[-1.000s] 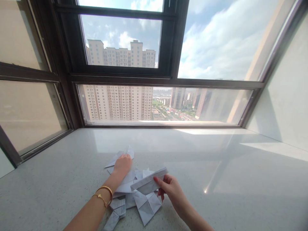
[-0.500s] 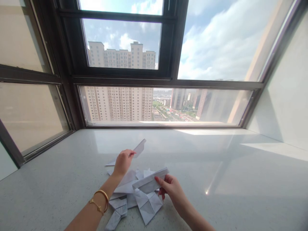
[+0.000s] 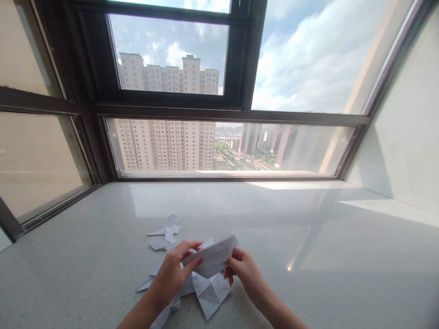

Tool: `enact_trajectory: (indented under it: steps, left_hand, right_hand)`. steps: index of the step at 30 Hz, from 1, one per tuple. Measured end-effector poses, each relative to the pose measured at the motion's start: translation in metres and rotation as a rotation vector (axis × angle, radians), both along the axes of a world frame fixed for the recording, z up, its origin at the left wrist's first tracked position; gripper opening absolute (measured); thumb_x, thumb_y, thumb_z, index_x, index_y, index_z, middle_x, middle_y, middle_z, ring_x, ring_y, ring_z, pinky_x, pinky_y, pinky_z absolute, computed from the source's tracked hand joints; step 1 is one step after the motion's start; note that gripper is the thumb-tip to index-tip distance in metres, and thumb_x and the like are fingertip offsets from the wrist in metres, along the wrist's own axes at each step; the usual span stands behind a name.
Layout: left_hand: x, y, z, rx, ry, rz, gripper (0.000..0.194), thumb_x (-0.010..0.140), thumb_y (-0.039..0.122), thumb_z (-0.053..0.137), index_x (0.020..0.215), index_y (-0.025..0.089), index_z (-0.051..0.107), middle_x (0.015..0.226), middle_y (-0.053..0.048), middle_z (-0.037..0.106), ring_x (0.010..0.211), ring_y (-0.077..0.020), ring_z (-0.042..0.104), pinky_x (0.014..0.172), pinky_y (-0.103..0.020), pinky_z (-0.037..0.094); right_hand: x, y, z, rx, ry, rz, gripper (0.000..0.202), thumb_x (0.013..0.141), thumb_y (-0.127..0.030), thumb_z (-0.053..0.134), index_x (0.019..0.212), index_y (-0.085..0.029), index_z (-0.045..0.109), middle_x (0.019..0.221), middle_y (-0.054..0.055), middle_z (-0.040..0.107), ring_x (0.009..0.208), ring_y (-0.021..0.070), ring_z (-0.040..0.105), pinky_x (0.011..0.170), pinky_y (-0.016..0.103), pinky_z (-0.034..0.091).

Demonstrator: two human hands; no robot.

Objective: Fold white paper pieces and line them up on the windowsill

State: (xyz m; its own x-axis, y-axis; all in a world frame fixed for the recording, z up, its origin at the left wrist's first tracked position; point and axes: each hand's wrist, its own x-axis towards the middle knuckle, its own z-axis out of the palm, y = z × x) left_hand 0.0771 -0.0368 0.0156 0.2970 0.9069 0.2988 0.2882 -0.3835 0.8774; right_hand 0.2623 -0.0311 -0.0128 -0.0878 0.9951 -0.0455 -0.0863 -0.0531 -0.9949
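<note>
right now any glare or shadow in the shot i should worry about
Head view: the window backlights the held folded paper, its near face greyish; head view: a small glint shines on the glossy windowsill, off the paper; head view: a shadow falls on the right-hand wall.

Sill [image 3: 343, 260] free both sides, folded papers [image 3: 211, 297] between.

Left fingers [image 3: 193, 265] and right fingers [image 3: 233, 263] pinch, forearms [image 3: 274, 307] slanted inward.
</note>
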Motion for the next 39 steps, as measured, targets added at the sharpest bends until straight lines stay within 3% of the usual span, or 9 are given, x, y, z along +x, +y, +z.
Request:
enact_trajectory:
  steps: [3,6,10,13,17,21,32,36,39]
  left_hand:
    - [0.002,-0.003,0.003,0.052,0.13,0.033,0.02,0.072,0.027,0.056,0.09,0.022,0.064,0.084,-0.003,0.064,0.081,-0.0177,0.057,0.074,-0.027,0.045]
    - [0.004,-0.005,0.003,0.076,0.167,0.096,0.015,0.072,0.027,0.055,0.083,0.022,0.065,0.079,-0.003,0.063,0.076,-0.0177,0.057,0.07,-0.027,0.046]
    - [0.005,-0.004,-0.001,0.146,0.201,0.182,0.009,0.069,0.026,0.059,0.075,0.022,0.065,0.083,-0.004,0.06,0.084,-0.0202,0.054,0.077,-0.033,0.044]
    - [0.004,-0.003,-0.004,0.145,0.161,0.141,0.013,0.07,0.024,0.058,0.083,0.022,0.063,0.093,-0.005,0.06,0.091,-0.02,0.053,0.08,-0.032,0.043]
    - [0.005,-0.004,-0.006,0.048,0.117,0.065,0.03,0.074,0.026,0.054,0.104,0.023,0.057,0.096,-0.004,0.063,0.085,-0.0175,0.057,0.076,-0.028,0.045]
    - [0.006,-0.005,-0.007,-0.004,0.115,0.023,0.027,0.076,0.031,0.052,0.099,0.022,0.062,0.092,-0.005,0.065,0.082,-0.0187,0.058,0.075,-0.028,0.045]
    - [0.005,-0.003,-0.009,0.083,0.084,0.016,0.025,0.077,0.029,0.051,0.097,0.021,0.065,0.082,-0.004,0.064,0.076,-0.0172,0.057,0.068,-0.025,0.045]
    - [0.002,-0.002,-0.007,0.088,0.092,0.049,0.027,0.078,0.029,0.049,0.099,0.021,0.064,0.082,-0.004,0.063,0.075,-0.0165,0.057,0.068,-0.024,0.044]
    - [0.0,-0.001,-0.006,0.087,0.109,0.064,0.027,0.079,0.029,0.048,0.101,0.022,0.063,0.082,-0.004,0.062,0.075,-0.0158,0.056,0.067,-0.023,0.044]
  right_hand:
    - [0.001,-0.001,0.002,0.022,-0.008,0.006,0.021,0.056,-0.035,0.059,0.054,-0.014,0.052,0.038,-0.004,0.05,0.032,0.0079,0.045,0.032,0.019,0.036]
    - [0.001,-0.002,0.003,0.027,0.001,0.011,0.02,0.057,-0.033,0.058,0.054,-0.014,0.054,0.038,-0.004,0.05,0.032,0.0077,0.045,0.032,0.018,0.036]
    - [-0.001,-0.003,0.004,0.025,0.027,0.009,0.02,0.057,-0.033,0.059,0.057,-0.014,0.054,0.039,-0.005,0.051,0.032,0.0076,0.046,0.032,0.018,0.036]
    - [-0.001,-0.005,0.005,0.039,0.031,0.021,0.018,0.058,-0.031,0.059,0.056,-0.014,0.055,0.04,-0.004,0.051,0.033,0.0076,0.046,0.032,0.018,0.037]
    - [-0.002,-0.006,0.006,0.056,0.037,0.034,0.017,0.057,-0.03,0.059,0.053,-0.014,0.055,0.04,-0.004,0.051,0.031,0.0067,0.043,0.031,0.018,0.036]
    - [-0.002,-0.006,0.007,0.061,0.034,0.04,0.018,0.058,-0.03,0.06,0.053,-0.013,0.055,0.04,-0.003,0.051,0.032,0.0069,0.043,0.031,0.018,0.036]
    - [0.0,-0.005,0.004,0.066,0.059,0.076,0.029,0.063,-0.042,0.059,0.061,-0.013,0.056,0.043,-0.002,0.051,0.038,0.0101,0.048,0.035,0.02,0.038]
    - [0.004,-0.008,0.011,0.092,0.196,0.08,0.026,0.067,-0.037,0.057,0.078,-0.014,0.06,0.057,0.0,0.055,0.05,0.0117,0.052,0.045,0.023,0.042]
    - [0.006,-0.008,0.017,0.124,0.256,0.009,0.048,0.064,-0.033,0.061,0.109,-0.019,0.05,0.072,0.001,0.057,0.06,0.0132,0.053,0.049,0.022,0.042]
